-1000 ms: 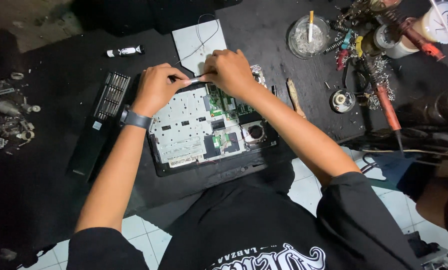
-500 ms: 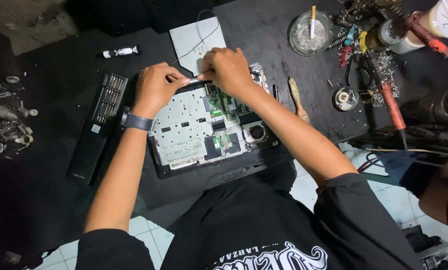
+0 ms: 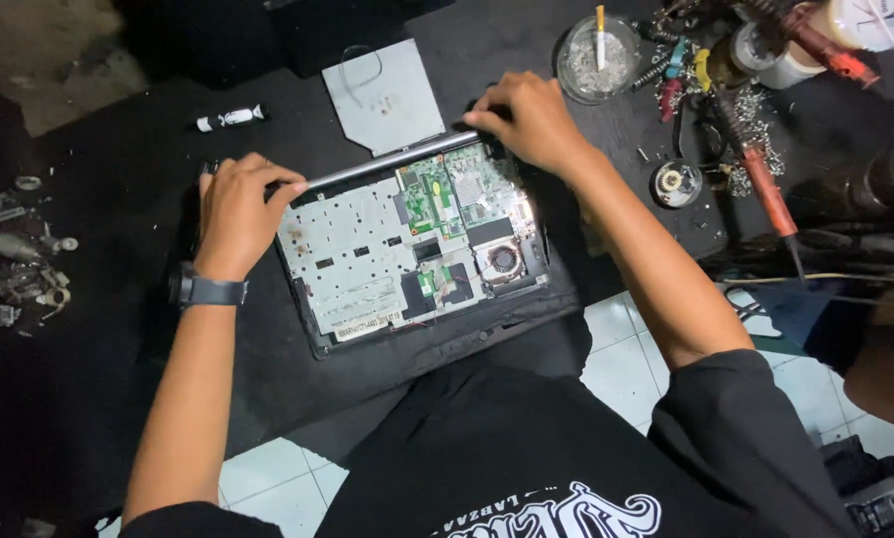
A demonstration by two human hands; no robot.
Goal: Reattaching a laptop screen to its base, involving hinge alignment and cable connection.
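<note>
Hands sit at opposite ends of the far edge of an opened laptop base (image 3: 417,249). Left hand (image 3: 236,214), w/ a dark watch (image 3: 208,291) on the wrist, is curled over the far-left corner, fingers closed on the end of a grey hinge bar (image 3: 387,161); right hand (image 3: 532,120) is cupped palm-down over the far-right corner, fingers wrapped on the bar's other end. Forearms splay outward from the black-shirted torso, well apart. Laptop base lies mid tabletop (image 3: 118,399), slightly rotated, keyboard deck off: silver metal plate on the left half, green circuit boards and a round fan (image 3: 505,261) on the right. Near edge of the base sits close to the tabletop's near edge, white floor tiles (image 3: 626,349) below. Beyond the far edge: a grey flat panel (image 3: 382,95), just beside the bar, and a small black-white tube (image 3: 230,118). Right side is crowded – glass ashtray (image 3: 596,60), soldering iron (image 3: 766,189), tangled tools. Left side has scattered small metal parts (image 3: 18,259), w/ bare dark surface between them and the left hand.
</note>
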